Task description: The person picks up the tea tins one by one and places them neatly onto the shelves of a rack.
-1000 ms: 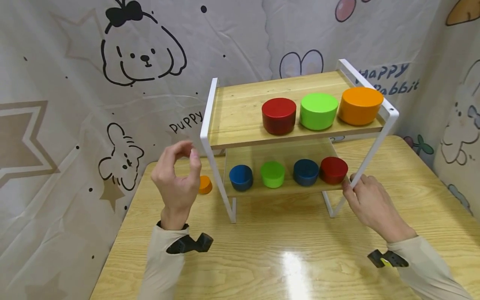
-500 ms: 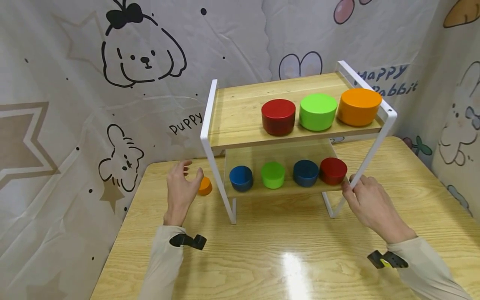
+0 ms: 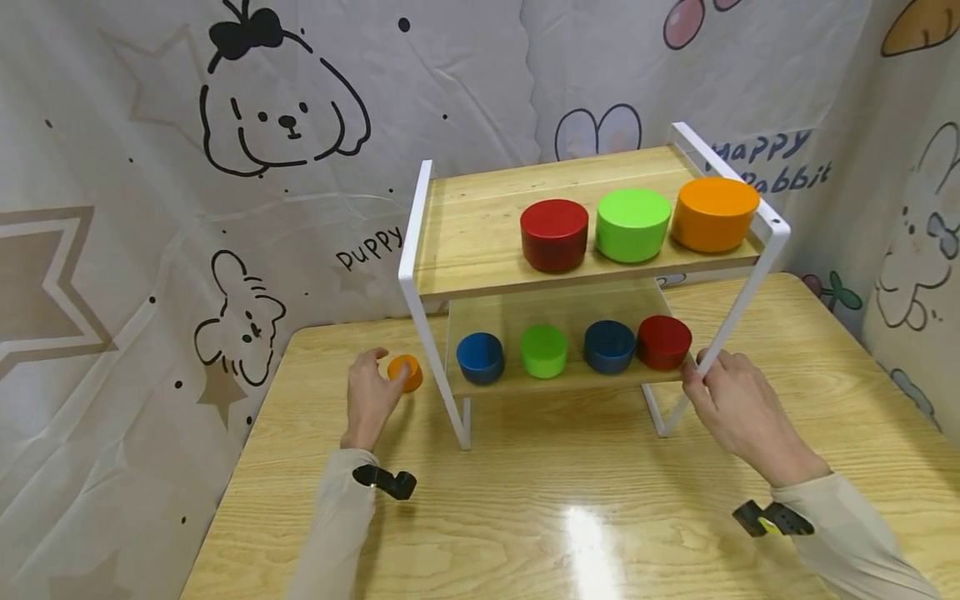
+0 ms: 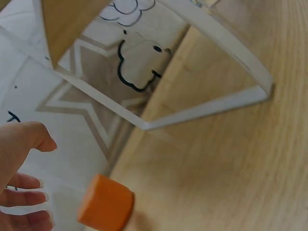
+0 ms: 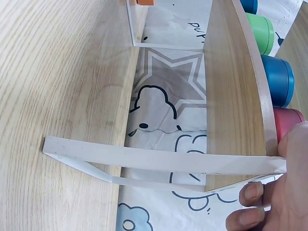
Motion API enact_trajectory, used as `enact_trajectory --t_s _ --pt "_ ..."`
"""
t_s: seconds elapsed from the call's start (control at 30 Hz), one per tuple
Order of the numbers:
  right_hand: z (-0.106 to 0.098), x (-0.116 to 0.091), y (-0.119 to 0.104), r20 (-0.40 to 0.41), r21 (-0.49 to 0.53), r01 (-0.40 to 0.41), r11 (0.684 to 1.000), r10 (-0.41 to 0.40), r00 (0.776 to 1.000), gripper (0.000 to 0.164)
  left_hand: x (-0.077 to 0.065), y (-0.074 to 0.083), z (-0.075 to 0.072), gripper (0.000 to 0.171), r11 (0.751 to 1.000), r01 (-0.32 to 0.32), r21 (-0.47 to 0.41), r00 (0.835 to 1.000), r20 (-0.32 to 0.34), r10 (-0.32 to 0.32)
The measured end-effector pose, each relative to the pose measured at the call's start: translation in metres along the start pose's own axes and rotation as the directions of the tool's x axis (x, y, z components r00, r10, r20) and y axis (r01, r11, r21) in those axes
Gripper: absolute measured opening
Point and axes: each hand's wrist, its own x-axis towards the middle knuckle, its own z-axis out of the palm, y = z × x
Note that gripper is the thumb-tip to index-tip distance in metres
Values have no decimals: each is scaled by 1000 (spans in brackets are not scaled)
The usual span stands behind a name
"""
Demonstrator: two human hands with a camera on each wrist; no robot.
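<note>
My left hand (image 3: 367, 400) is beside a small orange cylinder (image 3: 415, 379) on the table, left of a two-tier rack (image 3: 472, 217). Its thumb and fingers are spread; in the head view the thumb overlaps the cylinder. The left wrist view shows a gap between the fingertips and that orange cylinder (image 4: 107, 204). My right hand (image 3: 742, 408) grips the rack's white right leg by the lower shelf's end. Thumb and fingers lie on either side of the white bar (image 5: 192, 162) in the right wrist view.
The upper shelf bears red (image 3: 554, 237), green (image 3: 632, 225) and orange (image 3: 716, 215) cylinders. Blue (image 3: 480, 360), green (image 3: 544, 352), blue (image 3: 609, 347) and red (image 3: 663, 343) ones line the lower shelf. A printed cloth (image 3: 315, 208) hangs behind the table (image 3: 525, 500).
My left hand has come down from a raised position beside the rack to the small orange cylinder, its fingers spreading. My right hand has stayed on the rack's leg.
</note>
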Motion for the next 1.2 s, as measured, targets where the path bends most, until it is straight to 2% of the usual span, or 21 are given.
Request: enact_trajectory --t_s 0.3,0.57,0.8,0.93,1.2 --pt "0 0 1 0 12 -9 1000 9 1000 28 -1 -11 15 51 995 49 91 994 89 -57" --pt "-1 -2 0 3 9 -19 1000 19 1000 28 -1 -17 24 55 996 31 78 998 50 -35" --pt "0 -1 0 4 13 -7 1000 7 1000 27 -2 -30 34 64 994 96 57 994 47 -99" --pt "0 -1 0 4 10 -6 1000 6 1000 27 0 -32 36 70 993 111 29 992 52 -113" --pt "1 0 0 -13 7 14 1000 -14 1000 29 2 -32 39 54 991 134 -7 990 46 -133"
